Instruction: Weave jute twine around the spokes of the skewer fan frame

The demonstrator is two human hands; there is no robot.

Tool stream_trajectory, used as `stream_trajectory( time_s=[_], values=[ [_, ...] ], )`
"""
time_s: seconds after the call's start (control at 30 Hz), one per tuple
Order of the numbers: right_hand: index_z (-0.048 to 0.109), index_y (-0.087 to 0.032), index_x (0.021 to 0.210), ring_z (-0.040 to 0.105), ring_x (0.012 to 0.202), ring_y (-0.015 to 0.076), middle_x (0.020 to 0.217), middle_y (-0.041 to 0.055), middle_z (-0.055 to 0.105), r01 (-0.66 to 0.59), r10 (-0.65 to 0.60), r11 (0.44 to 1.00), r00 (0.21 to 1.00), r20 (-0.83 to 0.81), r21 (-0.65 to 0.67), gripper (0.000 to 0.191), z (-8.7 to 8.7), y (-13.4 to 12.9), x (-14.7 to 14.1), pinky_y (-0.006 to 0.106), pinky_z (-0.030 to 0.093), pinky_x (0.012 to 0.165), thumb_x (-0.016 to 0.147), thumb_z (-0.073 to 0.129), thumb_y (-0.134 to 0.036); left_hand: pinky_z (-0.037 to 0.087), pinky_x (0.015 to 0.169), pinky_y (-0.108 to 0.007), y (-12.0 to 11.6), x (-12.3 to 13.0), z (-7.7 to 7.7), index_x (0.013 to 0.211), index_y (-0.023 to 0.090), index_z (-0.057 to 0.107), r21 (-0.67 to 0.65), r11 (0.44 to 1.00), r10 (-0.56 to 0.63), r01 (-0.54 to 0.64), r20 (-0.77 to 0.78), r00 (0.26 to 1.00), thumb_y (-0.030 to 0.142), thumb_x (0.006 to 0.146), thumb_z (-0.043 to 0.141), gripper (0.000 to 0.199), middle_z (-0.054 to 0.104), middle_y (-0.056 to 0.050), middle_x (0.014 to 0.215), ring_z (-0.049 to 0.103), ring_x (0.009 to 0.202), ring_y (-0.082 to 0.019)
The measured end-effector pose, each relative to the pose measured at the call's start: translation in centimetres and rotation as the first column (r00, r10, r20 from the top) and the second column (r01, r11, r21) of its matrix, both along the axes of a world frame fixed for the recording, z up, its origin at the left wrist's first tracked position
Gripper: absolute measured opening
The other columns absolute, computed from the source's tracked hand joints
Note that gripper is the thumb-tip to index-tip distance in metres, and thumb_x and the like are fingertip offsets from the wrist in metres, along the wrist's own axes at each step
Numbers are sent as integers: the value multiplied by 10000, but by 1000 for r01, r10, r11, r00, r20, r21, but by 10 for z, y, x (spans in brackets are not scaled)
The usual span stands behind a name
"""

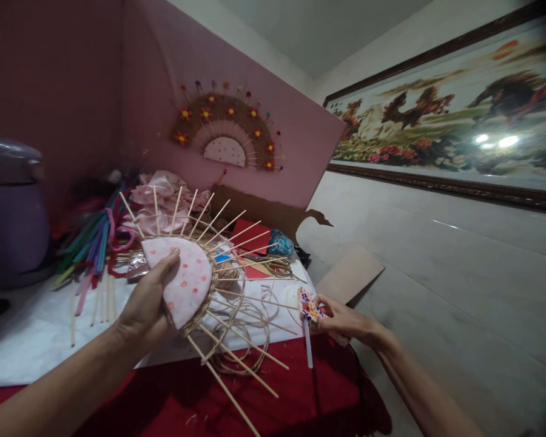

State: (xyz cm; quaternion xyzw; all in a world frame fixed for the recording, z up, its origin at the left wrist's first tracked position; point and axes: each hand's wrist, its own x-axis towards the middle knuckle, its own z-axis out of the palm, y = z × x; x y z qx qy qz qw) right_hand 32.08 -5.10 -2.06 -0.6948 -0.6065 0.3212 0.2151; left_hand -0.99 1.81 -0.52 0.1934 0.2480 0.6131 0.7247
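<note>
Left hand (pixel 148 297): clamped on the half-round fan (pixel 188 273), thumb pressed on the spotted cloth face, remaining fingers hidden behind. The fan is held tilted above the table (pixel 337 388), its sticks (pixel 222 385) spreading toward the table's right and near edges.

Right hand (pixel 341 318): closed on a flower-patterned object (pixel 310 305) near the table's right edge; a white stick (pixel 308 346) projects downward from it. Whether this object touches the nearest fan stick cannot be determined.

Loose twine (pixel 236 368) lies in loops below the fan, around the near edge of the white sheet (pixel 18 358). A twine ball (pixel 227 274) sits farther back, with scissors (pixel 277 264) toward the sheet's right edge.

Risks, as judged: the sticks appear thin and could bend or pull loose if knocked against the table or the patterned object. The loops could snag on the lower sticks, should the fan be lowered. With one hand gripping one side, the fan could twist. The patterned object could fall past the right edge if the grip slackens.
</note>
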Motion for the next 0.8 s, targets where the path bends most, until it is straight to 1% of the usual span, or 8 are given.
stream_trajectory(
  time_s=[0.1, 0.2, 0.27, 0.4, 0.47, 0.57, 0.67, 0.8],
  values=[
    [419, -206, 862, 347, 356, 54, 524, -82, 490, 5, -12, 999, 988, -152, -49, 245, 7, -2, -3, 166, 221, 354, 667, 546, -284, 569, 581, -314, 1, -1, -1, 857, 118, 596, -5, 1000, 4, -4, -1, 1000, 114, 801, 486, 124, 704, -46, 646, 665, 533, -163],
    [415, -202, 896, 352, 337, 55, 564, -52, 558, 29, -34, 999, 976, -214, -26, 281, 10, -4, 1, 172, 218, 348, 688, 546, -340, 564, 554, -258, 3, -2, -4, 852, 125, 607, -10, 1000, 9, -9, 7, 1000, 122, 788, 514, 114, 707, -46, 661, 668, 548, -152],
    [447, -193, 919, 410, 384, 70, 637, -23, 588, 52, -47, 998, 971, -234, 17, 309, 10, -6, 4, 182, 261, 368, 692, 554, -374, 563, 539, -252, 4, -2, -6, 836, 133, 613, -16, 1000, -2, 2, 7, 1000, 143, 791, 515, 108, 707, -51, 664, 665, 541, -152],
    [536, -173, 911, 529, 615, 130, 805, 24, 592, 100, -71, 988, 970, -234, 115, 331, 8, -10, 5, 215, 372, 489, 671, 598, -393, 567, 504, -296, 3, 0, -6, 791, 149, 610, -20, 999, -39, 39, 2, 999, 164, 805, 490, 121, 702, -59, 642, 662, 519, -176],
    [560, -167, 892, 524, 651, 139, 781, 21, 580, 111, -72, 984, 964, -255, 140, 329, 6, -11, 3, 226, 386, 534, 657, 624, -388, 567, 495, -308, 2, 1, -5, 781, 147, 608, -20, 999, -33, 33, -6, 999, 163, 805, 489, 122, 699, -62, 633, 661, 515, -183],
    [554, -166, 856, 487, 583, 118, 706, 4, 551, 174, -96, 965, 930, -355, 195, 332, 5, -13, 1, 228, 372, 520, 656, 642, -417, 566, 495, -307, 2, 1, -6, 789, 141, 607, -22, 1000, -17, 17, -28, 999, 172, 800, 497, 115, 697, -62, 635, 661, 519, -185],
    [534, -175, 850, 471, 553, 123, 658, 3, 524, 252, -123, 940, 880, -459, 230, 344, 8, -17, -5, 246, 376, 516, 711, 576, -487, 561, 498, -282, 3, 0, -9, 820, 135, 611, -11, 999, -34, 33, -68, 997, 176, 782, 529, 99, 699, -59, 655, 659, 528, -176],
    [528, -201, 846, 403, 493, 103, 612, -13, 473, 231, -28, 910, 861, -507, 343, 283, 24, -32, -28, 234, 349, 477, 770, 521, -473, 558, 535, -276, 1, 0, -11, 880, 136, 617, -4, 999, -33, 33, -138, 990, 181, 746, 582, 145, 702, -53, 700, 657, 557, -167]
  ],
)
